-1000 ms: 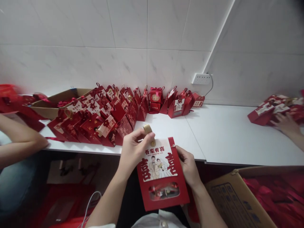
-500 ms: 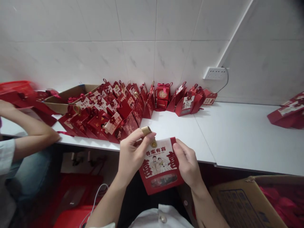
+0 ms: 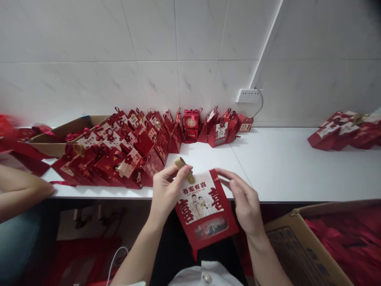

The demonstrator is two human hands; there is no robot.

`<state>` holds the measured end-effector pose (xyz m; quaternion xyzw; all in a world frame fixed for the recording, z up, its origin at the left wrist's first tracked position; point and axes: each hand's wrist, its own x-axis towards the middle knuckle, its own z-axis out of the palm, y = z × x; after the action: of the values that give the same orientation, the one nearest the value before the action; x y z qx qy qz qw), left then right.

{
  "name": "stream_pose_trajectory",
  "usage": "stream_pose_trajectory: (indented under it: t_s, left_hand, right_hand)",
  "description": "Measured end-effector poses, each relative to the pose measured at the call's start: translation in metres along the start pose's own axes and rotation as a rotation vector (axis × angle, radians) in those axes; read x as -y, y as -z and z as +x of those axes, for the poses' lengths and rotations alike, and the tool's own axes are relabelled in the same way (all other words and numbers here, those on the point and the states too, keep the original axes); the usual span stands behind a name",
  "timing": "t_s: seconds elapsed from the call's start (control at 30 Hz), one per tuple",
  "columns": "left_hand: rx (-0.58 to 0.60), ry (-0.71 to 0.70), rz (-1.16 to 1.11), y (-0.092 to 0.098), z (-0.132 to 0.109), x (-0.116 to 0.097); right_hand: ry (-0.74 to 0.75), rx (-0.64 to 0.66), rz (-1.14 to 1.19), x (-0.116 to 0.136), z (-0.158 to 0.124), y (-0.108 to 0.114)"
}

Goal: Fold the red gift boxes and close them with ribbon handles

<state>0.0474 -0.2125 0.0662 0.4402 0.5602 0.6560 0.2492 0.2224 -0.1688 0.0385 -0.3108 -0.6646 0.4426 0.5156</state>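
A red gift box (image 3: 205,222) with a white printed flap, a drawn couple and a clear window hangs tilted over my lap, in front of the table's edge. At its top is a gold strap loop (image 3: 180,162) fixed by a round stud. My left hand (image 3: 169,186) pinches the box's top corner beside that loop, thumb and fingers closed. My right hand (image 3: 245,200) is at the box's right side, its fingers apart and the index finger reaching to the top right corner. Whether that finger presses on the box is hard to see.
Several red gift boxes (image 3: 127,163) crowd the white table (image 3: 279,171) on the left, with more at the far right. Behind them lies a cardboard tray (image 3: 56,137). A carton (image 3: 285,242) of red pieces stands at my lower right. Another person's arm (image 3: 24,188) rests at the left.
My right hand has loosened from the box's right edge, its fingers now spread. The box has tipped slightly, and the view has turned to the right.
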Motion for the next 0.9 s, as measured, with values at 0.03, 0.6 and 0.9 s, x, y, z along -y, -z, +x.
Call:
stream_pose_trajectory:
  t_s: [0.03,0.6,0.9]
  left_hand:
    - [-0.008,0.010,-0.030,-0.001,0.001,0.001]
    - [0.117,-0.194,0.284,0.010,0.009,-0.010]
    - [0.269,-0.083,0.245,0.014,0.022,-0.022]
  right_hand:
    - [0.116,-0.100,-0.111,0.002,-0.003,0.001]
    - [0.204,0.130,-0.215,-0.018,-0.016,-0.035]
    - [-0.264,0.394,0.382,-0.003,-0.002,-0.013]
